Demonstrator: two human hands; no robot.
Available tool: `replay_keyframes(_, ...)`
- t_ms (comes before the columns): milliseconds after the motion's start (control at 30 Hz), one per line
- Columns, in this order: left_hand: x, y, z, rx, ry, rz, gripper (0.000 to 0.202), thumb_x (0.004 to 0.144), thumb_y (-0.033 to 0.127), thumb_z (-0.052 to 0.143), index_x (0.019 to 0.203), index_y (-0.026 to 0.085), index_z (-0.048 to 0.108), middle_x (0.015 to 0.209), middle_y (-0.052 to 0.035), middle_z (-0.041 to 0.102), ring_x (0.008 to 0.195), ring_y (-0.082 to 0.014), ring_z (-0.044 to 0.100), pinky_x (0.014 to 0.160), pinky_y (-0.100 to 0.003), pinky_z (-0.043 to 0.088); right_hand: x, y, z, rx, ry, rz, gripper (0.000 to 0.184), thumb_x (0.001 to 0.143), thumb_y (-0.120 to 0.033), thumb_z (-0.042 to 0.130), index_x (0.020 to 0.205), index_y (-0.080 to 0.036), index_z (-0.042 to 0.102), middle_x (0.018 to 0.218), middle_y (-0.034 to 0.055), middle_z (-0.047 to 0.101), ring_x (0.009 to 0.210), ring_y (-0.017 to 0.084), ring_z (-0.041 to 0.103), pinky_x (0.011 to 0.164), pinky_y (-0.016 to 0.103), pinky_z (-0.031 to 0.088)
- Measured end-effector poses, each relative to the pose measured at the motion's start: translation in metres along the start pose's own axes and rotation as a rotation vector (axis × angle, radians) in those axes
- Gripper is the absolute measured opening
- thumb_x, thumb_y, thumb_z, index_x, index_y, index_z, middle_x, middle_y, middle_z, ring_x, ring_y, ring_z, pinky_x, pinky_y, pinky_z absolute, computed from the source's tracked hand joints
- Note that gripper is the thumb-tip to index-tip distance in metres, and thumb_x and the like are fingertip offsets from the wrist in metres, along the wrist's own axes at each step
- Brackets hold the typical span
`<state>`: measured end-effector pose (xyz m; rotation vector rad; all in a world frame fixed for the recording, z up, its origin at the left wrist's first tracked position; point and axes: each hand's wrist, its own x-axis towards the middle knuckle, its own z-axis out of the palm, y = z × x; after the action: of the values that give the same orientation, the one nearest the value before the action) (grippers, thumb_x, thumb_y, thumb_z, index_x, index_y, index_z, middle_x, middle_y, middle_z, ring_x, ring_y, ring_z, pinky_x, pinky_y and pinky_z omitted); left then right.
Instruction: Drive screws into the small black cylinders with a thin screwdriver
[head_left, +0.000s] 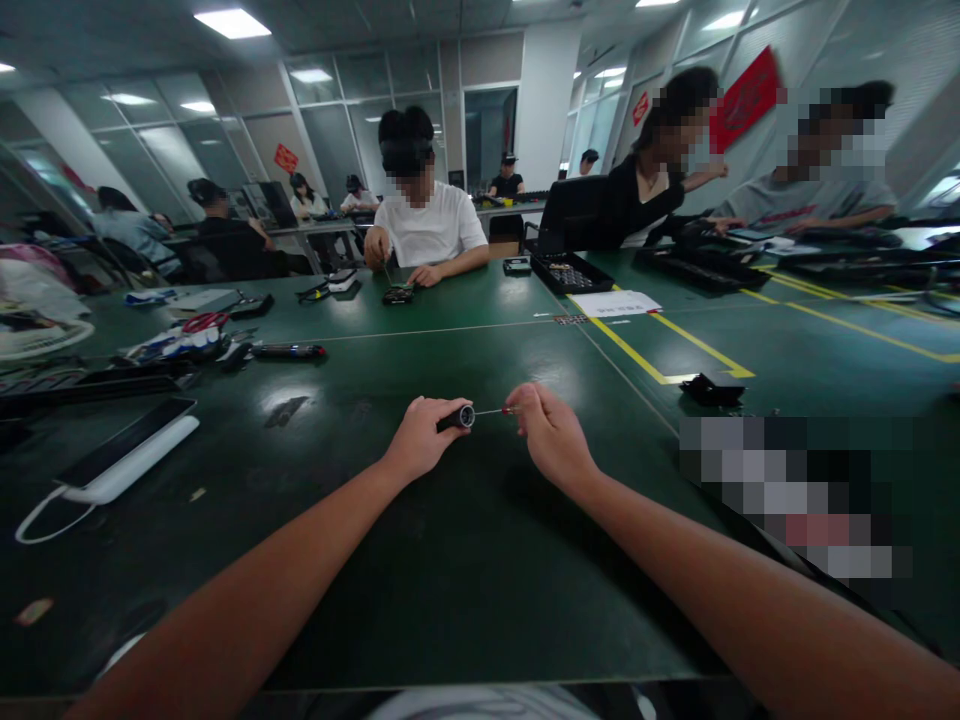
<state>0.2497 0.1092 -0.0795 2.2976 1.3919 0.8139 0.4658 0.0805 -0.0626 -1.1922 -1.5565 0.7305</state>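
Over the middle of the green table, my left hand (417,436) is closed around a short black cylinder (453,419). Its round, ringed end faces right and towards me; it resembles a small flashlight. Opposite it, my right hand (553,432) pinches a thin screwdriver (492,412) by its red-tipped end, most of the handle hidden in the fingers. The metal shaft points left and its tip reaches the cylinder's ringed end. Whether the tip touches or enters it, I cannot tell.
A white bar with a cord loop (146,462) lies left, a black pen-like tool (289,351) beyond. A small black box (712,388) sits right, near yellow tape (622,345). Farther back stands a black parts tray (574,273). A person in a white shirt (439,228) works opposite.
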Motion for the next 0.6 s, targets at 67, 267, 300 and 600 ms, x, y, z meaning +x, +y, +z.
replay_keyframes(67,0.000,-0.001,0.000,0.001,0.008,-0.004,0.037,0.090,0.026,0.070,0.126,0.028,0.067,0.118,-0.0041,0.071,0.111,-0.0266,0.061,0.110,-0.051,0.035,-0.001,0.000,0.000,-0.020,-0.005,-0.007,0.035,0.101,-0.048,0.038,0.089,-0.026,0.062,0.078,0.0024,0.062,0.072,0.020,0.058,0.069,0.035,0.043)
replay_keyframes(267,-0.001,0.003,-0.003,0.012,0.041,-0.017,0.035,0.091,0.026,0.068,0.126,0.028,0.067,0.115,-0.0038,0.072,0.106,-0.0264,0.062,0.105,-0.047,0.041,0.001,-0.001,0.001,0.102,0.037,0.030,0.021,0.091,-0.041,0.055,0.102,-0.023,0.060,0.086,0.0031,0.065,0.076,0.020,0.060,0.074,0.036,0.047)
replay_keyframes(300,-0.001,0.004,-0.003,0.015,0.037,-0.014,0.035,0.090,0.026,0.069,0.126,0.027,0.067,0.115,-0.0041,0.072,0.106,-0.0265,0.062,0.106,-0.048,0.040,0.003,-0.001,0.001,0.141,0.041,0.039,0.022,0.090,-0.043,0.057,0.098,-0.023,0.061,0.084,0.0032,0.065,0.076,0.020,0.060,0.075,0.036,0.048)
replay_keyframes(600,-0.001,0.006,0.002,0.089,0.074,0.007,0.036,0.094,0.026,0.065,0.129,0.032,0.064,0.128,-0.0027,0.068,0.124,-0.0256,0.058,0.120,-0.061,0.021,0.019,0.020,0.006,0.746,0.236,0.459,0.023,0.086,-0.041,0.064,0.075,-0.022,0.058,0.063,-0.0031,0.054,0.055,0.012,0.049,0.064,0.032,0.054)
